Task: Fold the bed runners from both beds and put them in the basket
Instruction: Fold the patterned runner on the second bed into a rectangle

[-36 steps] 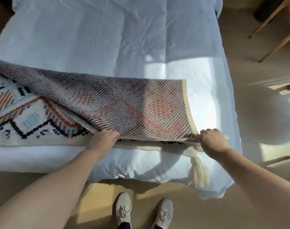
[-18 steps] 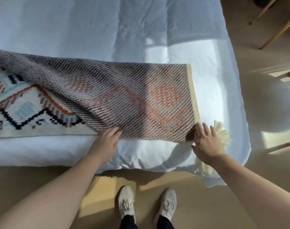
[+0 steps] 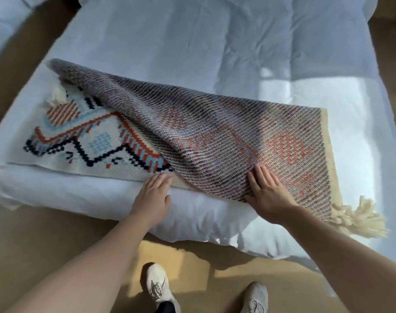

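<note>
Bed runner (image 3: 215,141): one, across near end of one white bed (image 3: 215,41), frame centre. Cream face with orange, blue and navy zigzags at left; right part folded over, grey reverse up. Cream tassel (image 3: 359,220) lower right. Two hands: left hand (image 3: 153,195) flat on near edge, right hand (image 3: 268,193) flat on reverse, neither grasping. Two shoes (image 3: 157,288) at bottom.

Bright sun patch at right — soft, wide-angle-warped edges

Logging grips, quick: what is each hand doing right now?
Left hand: open, touching the bed runner at its near edge.
Right hand: open, flat on it.
</note>
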Tool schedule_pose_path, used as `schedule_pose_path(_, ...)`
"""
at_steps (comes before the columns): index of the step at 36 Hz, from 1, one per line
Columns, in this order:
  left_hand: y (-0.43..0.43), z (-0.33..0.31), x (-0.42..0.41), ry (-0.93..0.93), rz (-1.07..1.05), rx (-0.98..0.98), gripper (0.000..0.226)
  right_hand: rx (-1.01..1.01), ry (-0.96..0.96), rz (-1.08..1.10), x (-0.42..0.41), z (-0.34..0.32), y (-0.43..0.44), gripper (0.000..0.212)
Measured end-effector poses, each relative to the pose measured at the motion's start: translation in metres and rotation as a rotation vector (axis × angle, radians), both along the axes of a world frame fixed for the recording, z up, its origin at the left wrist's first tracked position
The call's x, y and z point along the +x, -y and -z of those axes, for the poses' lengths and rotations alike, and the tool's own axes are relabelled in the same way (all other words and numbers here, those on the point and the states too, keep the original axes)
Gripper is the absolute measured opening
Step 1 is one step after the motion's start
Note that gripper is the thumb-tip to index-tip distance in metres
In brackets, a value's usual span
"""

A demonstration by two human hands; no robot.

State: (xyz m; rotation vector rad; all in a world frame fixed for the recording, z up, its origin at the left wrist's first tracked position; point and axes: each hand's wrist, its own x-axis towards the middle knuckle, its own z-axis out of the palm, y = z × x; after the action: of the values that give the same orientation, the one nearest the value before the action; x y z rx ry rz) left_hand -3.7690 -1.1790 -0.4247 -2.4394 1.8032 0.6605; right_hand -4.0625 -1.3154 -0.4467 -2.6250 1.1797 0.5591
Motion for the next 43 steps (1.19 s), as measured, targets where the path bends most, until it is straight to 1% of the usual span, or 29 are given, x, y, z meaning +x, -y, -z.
schedule_pose_path(6, -0.022, -0.002, 0.084, -0.031, -0.031, -0.002, 0.055, 0.018, 0.051, -0.041, 0.106, 0.004, -0.015, 0.082)
schedule_pose_path(10, -0.035, -0.010, 0.149, -0.050, -0.040, -0.002, 0.055, 0.029, 0.085, -0.056, 0.182, -0.003, -0.029, 0.080)
schedule_pose_path(14, -0.044, -0.020, 0.209, -0.058, -0.041, -0.008, 0.054, 0.016, 0.087, -0.121, 0.254, -0.010, -0.034, 0.077)
schedule_pose_path(21, -0.041, -0.027, 0.282, -0.067, -0.060, -0.015, 0.051, 0.071, 0.066, -0.096, 0.343, -0.020, -0.020, 0.067)
schedule_pose_path(28, -0.009, -0.026, 0.328, -0.077, -0.053, -0.011, 0.048, 0.108, 0.042, -0.070, 0.406, -0.015, 0.015, 0.059)
schedule_pose_path(32, 0.021, -0.027, 0.357, -0.060, -0.065, -0.028, 0.047, 0.117, 0.075, -0.067, 0.446, -0.011, 0.042, 0.057)
schedule_pose_path(35, 0.049, -0.026, 0.384, -0.033, -0.050, -0.031, 0.046, 0.146, 0.077, -0.071, 0.475, -0.013, 0.059, 0.060)
schedule_pose_path(38, 0.073, -0.026, 0.405, -0.003, -0.089, -0.077, 0.047, 0.147, 0.075, -0.102, 0.502, -0.013, 0.077, 0.064)
schedule_pose_path(43, 0.103, -0.025, 0.436, 0.110, -0.062, -0.145, 0.044, 0.137, 0.102, -0.100, 0.543, -0.016, 0.104, 0.067)
